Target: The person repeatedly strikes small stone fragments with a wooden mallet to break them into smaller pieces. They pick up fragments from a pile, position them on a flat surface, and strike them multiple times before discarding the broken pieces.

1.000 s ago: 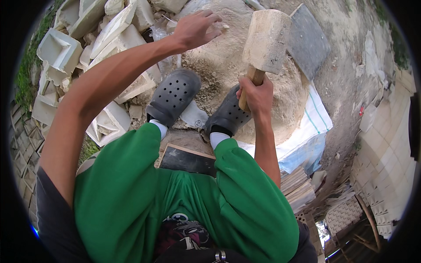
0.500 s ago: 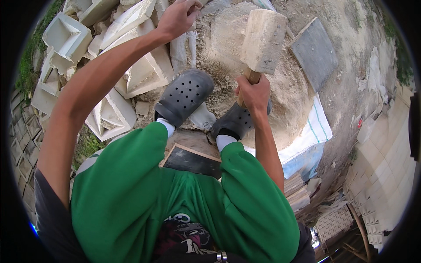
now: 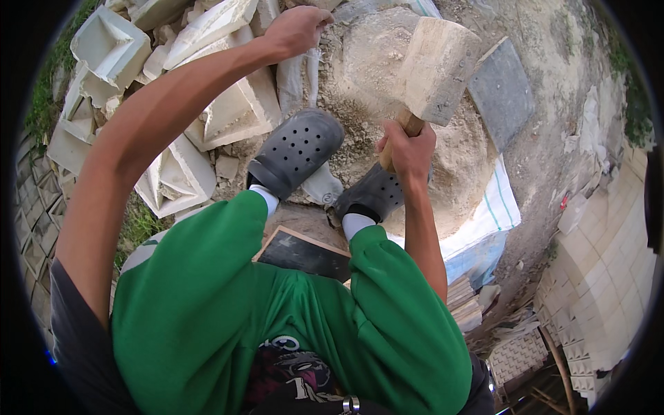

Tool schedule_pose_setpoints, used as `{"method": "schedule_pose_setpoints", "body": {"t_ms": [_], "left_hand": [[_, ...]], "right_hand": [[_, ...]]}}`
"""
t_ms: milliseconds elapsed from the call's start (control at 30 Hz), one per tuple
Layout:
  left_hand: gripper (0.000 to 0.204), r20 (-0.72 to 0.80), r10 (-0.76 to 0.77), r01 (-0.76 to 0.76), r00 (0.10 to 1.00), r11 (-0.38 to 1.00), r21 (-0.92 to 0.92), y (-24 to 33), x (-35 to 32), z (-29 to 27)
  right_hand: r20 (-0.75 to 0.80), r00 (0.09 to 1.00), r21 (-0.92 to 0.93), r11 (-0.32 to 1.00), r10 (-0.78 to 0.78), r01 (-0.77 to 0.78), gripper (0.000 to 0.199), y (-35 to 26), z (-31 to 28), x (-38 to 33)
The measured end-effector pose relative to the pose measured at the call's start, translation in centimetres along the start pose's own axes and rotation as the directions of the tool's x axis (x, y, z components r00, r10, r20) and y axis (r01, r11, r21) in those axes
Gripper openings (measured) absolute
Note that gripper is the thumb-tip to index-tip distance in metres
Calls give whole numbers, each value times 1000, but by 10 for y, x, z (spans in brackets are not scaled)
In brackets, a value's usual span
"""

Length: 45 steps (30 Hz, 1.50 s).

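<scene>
Right hand [image 3: 411,149] wrapped round handle [image 3: 413,124] of wooden mallet [image 3: 437,69] | looks hard, top-heavy; best held there | left hand [image 3: 297,31]: can't tell if holding

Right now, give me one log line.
right hand: gripping mallet; left hand: near broken pieces, grasp unclear; powder: heaped on white sheet; board: beside powder

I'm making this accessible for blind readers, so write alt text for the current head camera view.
A person's right hand grips a large pale mallet by its wooden handle, held over a mound of pale, dusty rubble. The left hand is beside a heap of broken off-white blocks. The person wears green trousers and grey clogs.
</scene>
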<state>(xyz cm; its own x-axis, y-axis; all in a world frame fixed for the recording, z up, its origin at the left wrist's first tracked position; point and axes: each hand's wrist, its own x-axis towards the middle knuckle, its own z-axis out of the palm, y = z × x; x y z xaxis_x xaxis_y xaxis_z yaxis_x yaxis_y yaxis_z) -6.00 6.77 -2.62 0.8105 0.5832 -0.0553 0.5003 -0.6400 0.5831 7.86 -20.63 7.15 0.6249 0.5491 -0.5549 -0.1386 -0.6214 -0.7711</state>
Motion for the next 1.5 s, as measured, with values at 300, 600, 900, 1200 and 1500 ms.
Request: {"method": "schedule_pose_setpoints", "body": {"t_ms": [300, 600, 900, 1200, 1500], "left_hand": [[24, 234, -82, 58, 969, 993, 105, -18, 15, 2], [41, 447, -136, 24, 884, 969, 247, 3, 18, -15], [43, 396, -92, -9, 914, 969, 245, 27, 13, -28], [38, 254, 87, -116, 963, 988, 99, 48, 14, -68], [48, 425, -42, 306, 904, 758, -576, 36, 6, -75]], "right_hand": [[10, 999, -211, 977, 40, -37, 25, 9, 7, 11], [44, 988, 16, 989, -148, 148, 23, 12, -7, 5], [21, 1000, -136, 990, 23, -20, 27, 11, -1, 4], [-7, 996, -225, 971, -84, 80, 28, 30, 0, 12], [71, 995, -75, 995, 68, -63, 28, 20, 0, 10]]}}
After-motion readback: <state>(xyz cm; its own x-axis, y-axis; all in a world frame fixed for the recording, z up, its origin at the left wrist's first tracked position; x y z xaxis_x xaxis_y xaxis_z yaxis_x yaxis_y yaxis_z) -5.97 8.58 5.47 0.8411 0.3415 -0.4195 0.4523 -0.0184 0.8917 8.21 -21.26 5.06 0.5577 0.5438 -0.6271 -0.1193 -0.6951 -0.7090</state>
